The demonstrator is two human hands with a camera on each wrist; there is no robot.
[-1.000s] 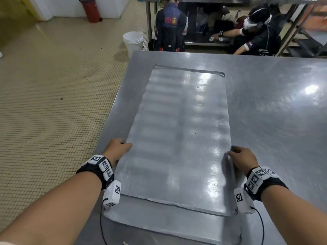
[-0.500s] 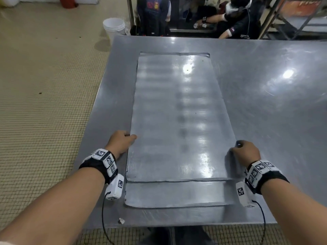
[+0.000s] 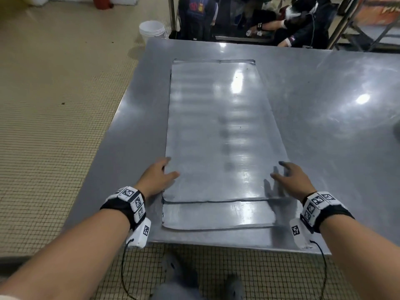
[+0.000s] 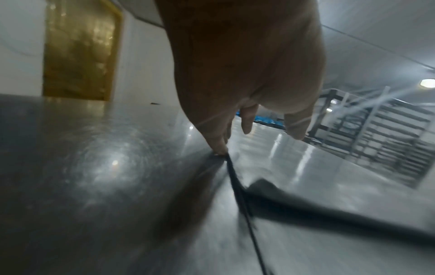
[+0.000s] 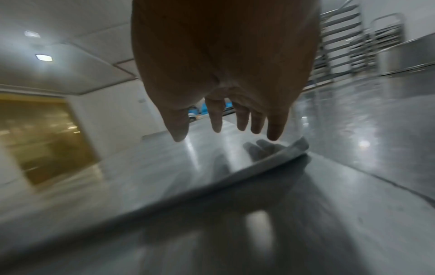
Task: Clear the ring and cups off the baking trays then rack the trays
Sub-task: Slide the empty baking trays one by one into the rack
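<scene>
Two flat baking trays stacked on the steel table (image 3: 324, 105), long axis running away from the person. Upper tray (image 3: 220, 131) sits shifted toward the far end, so a strip of the lower tray (image 3: 216, 215) shows at the near end, just inside the table's near edge. Left hand (image 3: 157, 176) at the upper tray's left edge near its near corner: fingers straight and loosely spread, one fingertip touching right at the edge in the left wrist view, thumb (image 3: 173, 175) lying over the tray surface. Right hand (image 3: 291, 177) over the upper tray's right edge: fingers spread, straight, hanging just above the metal in the right wrist view, gripping nothing. White bucket (image 3: 151, 31) on the floor beyond the table's far left corner.
</scene>
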